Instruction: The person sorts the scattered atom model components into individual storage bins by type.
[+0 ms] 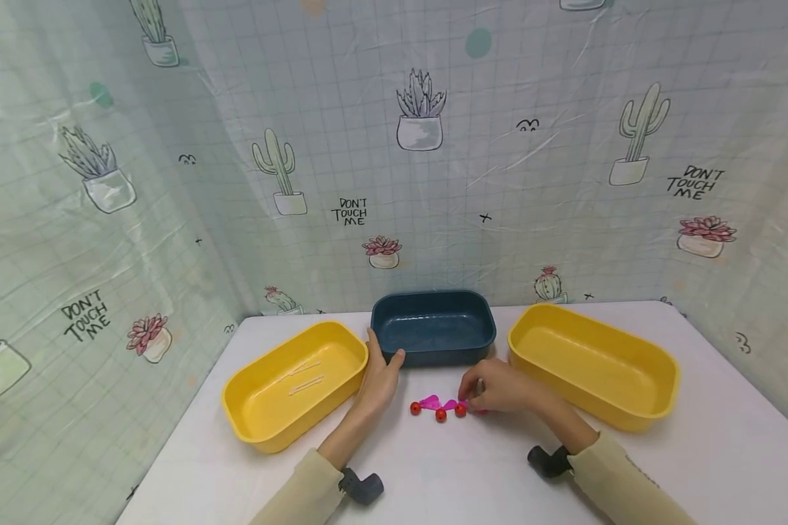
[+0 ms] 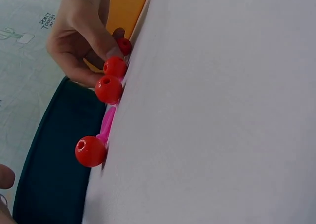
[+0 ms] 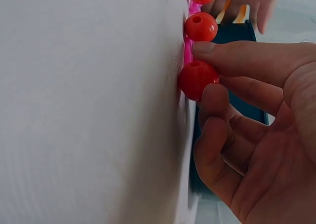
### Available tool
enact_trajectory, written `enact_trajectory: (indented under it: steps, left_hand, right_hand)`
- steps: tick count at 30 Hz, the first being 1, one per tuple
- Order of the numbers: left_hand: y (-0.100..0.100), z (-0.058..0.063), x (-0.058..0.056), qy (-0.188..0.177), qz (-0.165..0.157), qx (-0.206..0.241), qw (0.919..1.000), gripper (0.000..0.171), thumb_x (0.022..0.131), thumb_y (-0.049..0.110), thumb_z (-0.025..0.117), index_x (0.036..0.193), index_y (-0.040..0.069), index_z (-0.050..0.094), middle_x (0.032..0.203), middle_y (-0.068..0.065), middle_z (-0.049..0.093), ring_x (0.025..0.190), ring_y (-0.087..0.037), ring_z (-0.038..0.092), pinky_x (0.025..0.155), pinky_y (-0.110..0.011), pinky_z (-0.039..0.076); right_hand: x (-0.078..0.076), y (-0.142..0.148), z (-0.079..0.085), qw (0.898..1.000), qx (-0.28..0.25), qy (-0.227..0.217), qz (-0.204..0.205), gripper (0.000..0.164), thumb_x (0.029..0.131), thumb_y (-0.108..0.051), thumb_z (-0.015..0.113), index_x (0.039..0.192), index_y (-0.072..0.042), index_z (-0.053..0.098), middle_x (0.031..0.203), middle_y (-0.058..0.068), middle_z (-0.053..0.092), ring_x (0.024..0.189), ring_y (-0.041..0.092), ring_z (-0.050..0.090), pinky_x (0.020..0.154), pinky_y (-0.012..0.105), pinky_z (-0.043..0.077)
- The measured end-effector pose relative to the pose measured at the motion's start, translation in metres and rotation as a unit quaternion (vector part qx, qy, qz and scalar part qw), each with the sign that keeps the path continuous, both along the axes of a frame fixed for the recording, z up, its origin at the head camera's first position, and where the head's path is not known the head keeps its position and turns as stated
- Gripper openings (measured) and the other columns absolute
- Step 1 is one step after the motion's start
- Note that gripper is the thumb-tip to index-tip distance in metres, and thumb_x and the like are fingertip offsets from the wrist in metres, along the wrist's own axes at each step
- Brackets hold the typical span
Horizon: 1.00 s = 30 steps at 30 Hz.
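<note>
Several round red beads point(image 1: 441, 415) with holes lie in a row on the white table, with flat bright pink pieces point(image 1: 430, 402) among them whose kind I cannot tell. My right hand point(image 1: 502, 386) is at the row's right end, and its thumb and fingertips pinch a red bead point(image 3: 198, 81) there. Part of that end is hidden behind the fingers in the head view. My left hand point(image 1: 379, 379) is spread about the front left corner of a dark blue bin point(image 1: 433, 357), fingers along its side and thumb near its front wall. It holds no bead.
A yellow bin point(image 1: 263, 441) with several thin white sticks point(image 1: 305, 385) inside stands on the left. Another yellow bin point(image 1: 637, 421) stands on the right. Behind the table point(image 1: 460, 474) hangs a cactus-print sheet point(image 1: 499, 182).
</note>
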<state>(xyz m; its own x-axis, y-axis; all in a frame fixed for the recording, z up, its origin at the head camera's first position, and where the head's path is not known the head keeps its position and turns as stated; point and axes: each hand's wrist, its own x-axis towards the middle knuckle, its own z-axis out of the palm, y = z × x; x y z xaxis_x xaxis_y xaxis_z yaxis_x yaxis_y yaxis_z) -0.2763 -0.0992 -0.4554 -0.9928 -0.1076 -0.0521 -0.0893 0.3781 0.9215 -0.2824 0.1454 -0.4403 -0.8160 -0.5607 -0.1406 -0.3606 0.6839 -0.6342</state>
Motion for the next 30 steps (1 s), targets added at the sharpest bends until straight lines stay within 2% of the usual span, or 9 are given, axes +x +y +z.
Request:
enact_trajectory:
  steps: [7,15,21,30]
  left_hand:
    - [0.002,-0.005,-0.014,0.015,0.015,-0.029,0.9994,0.080,0.108,0.039,0.046,0.167,0.021,-0.005,0.174,-0.019,-0.001,0.163,-0.034,0.006,0.131,-0.057,0.008]
    - [0.002,-0.011,-0.023,0.051,0.022,-0.027,0.9981,0.074,0.110,0.036,0.042,0.168,0.018,0.001,0.175,-0.015,0.004,0.163,-0.031,0.006,0.132,-0.053,0.008]
    - [0.000,-0.014,-0.025,0.082,0.022,-0.020,0.9962,0.065,0.111,0.033,0.042,0.167,0.015,0.015,0.174,-0.013,0.016,0.161,-0.034,0.016,0.131,-0.055,0.014]
    - [-0.001,-0.021,-0.026,0.100,0.025,-0.013,0.9946,0.060,0.109,0.031,0.046,0.164,0.013,0.027,0.170,-0.012,0.028,0.158,-0.033,0.027,0.129,-0.056,0.021]
  right_hand:
    - [0.000,0.000,-0.001,1.000,0.003,0.013,0.002,0.011,0.088,-0.010,0.080,0.097,-0.016,0.080,0.084,-0.009,0.070,0.078,0.015,0.059,0.064,0.023,0.054]
    - [-0.001,-0.001,-0.003,1.000,0.002,0.024,0.005,0.013,0.087,-0.008,0.080,0.095,-0.017,0.079,0.079,-0.009,0.066,0.077,0.015,0.058,0.063,0.022,0.053]
    - [-0.001,0.000,-0.004,1.000,-0.012,0.018,0.007,0.013,0.087,-0.006,0.079,0.095,-0.017,0.078,0.077,-0.006,0.065,0.075,0.016,0.057,0.061,0.021,0.052]
    - [-0.003,0.002,-0.008,0.999,-0.023,0.017,0.019,0.013,0.088,-0.008,0.079,0.095,-0.019,0.078,0.077,-0.008,0.065,0.075,0.014,0.057,0.061,0.020,0.050]
